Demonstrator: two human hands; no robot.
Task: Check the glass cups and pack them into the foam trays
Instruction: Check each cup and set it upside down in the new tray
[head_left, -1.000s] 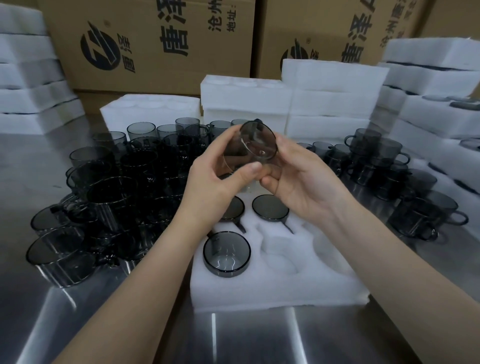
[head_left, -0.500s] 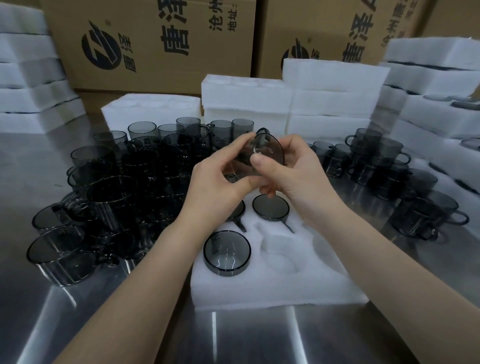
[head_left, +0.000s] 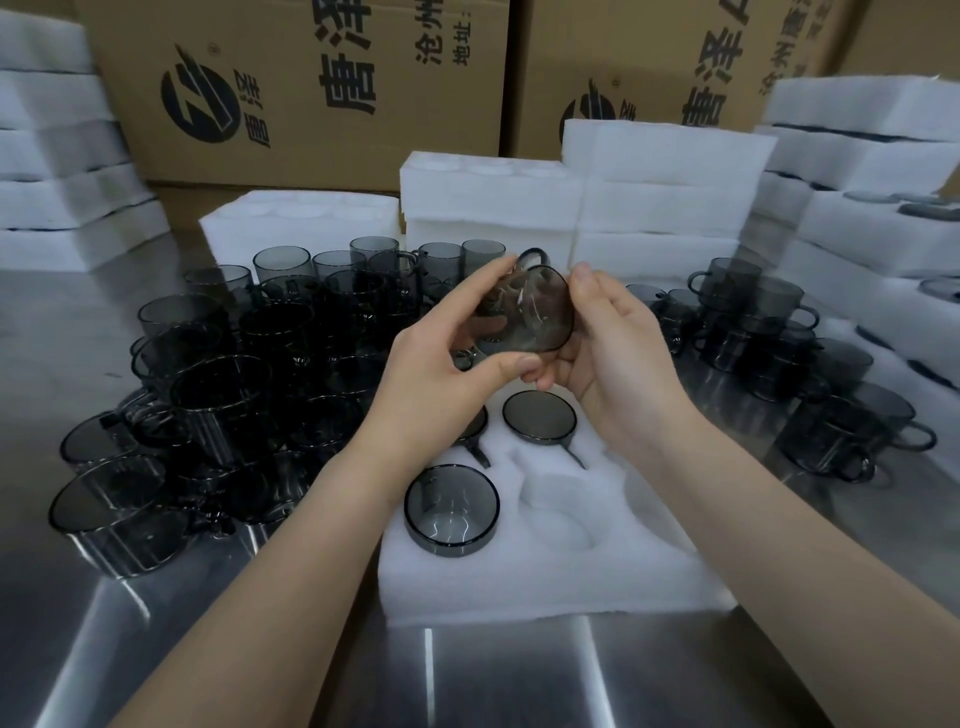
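A smoky grey glass cup (head_left: 530, 312) is held on its side above the foam tray (head_left: 550, 566), its base turned towards me and its handle at the top. My left hand (head_left: 441, 374) grips it from the left, thumb under the base rim. My right hand (head_left: 618, 353) holds it from the right, fingers curled round its edge. In the tray's pockets sit three cups: one at the front left (head_left: 452, 512), one at the back (head_left: 540, 415), and one partly hidden behind my left wrist (head_left: 475, 428).
Several loose grey cups (head_left: 223, 395) crowd the steel table on the left, and more (head_left: 810, 384) stand on the right. White foam trays (head_left: 660, 192) are stacked behind and along both sides. Cardboard boxes (head_left: 311, 88) line the back.
The cup has been turned between my hands, so its base faces me more squarely. My right hand's fingers have shifted from over the rim to the cup's right edge.
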